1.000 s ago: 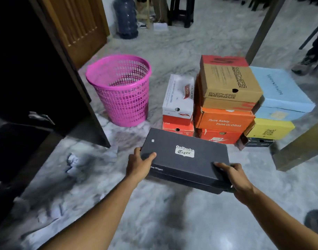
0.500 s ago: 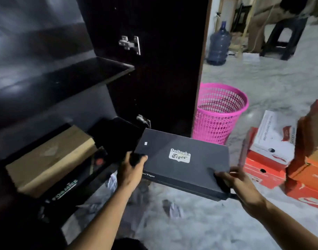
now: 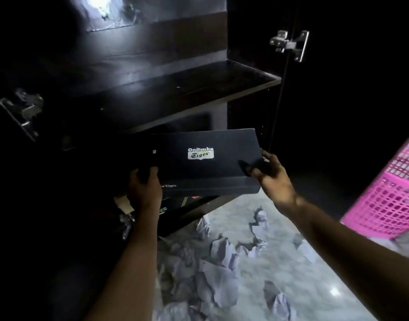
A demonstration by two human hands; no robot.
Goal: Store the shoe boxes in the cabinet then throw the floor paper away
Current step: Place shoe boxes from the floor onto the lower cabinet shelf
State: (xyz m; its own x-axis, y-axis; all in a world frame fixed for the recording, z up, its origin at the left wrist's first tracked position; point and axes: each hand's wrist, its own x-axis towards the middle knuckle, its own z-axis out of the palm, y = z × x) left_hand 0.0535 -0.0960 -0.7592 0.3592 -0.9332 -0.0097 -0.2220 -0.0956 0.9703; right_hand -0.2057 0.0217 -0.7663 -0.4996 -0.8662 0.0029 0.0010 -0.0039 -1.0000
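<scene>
black shoe box (image 3: 205,163), lid label "Onitsuka Tiger", frame centre | left hand (image 3: 144,188) and right hand (image 3: 271,177) grasp its ends | bare cabinet shelf (image 3: 175,89) above | crumpled floor paper (image 3: 219,269) below

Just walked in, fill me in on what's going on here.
A person holds a black shoe box with both hands, left hand and right hand, at the open dark cabinet, below its shelf. Crumpled paper lies on the floor, and a pink basket stands at the right.
</scene>
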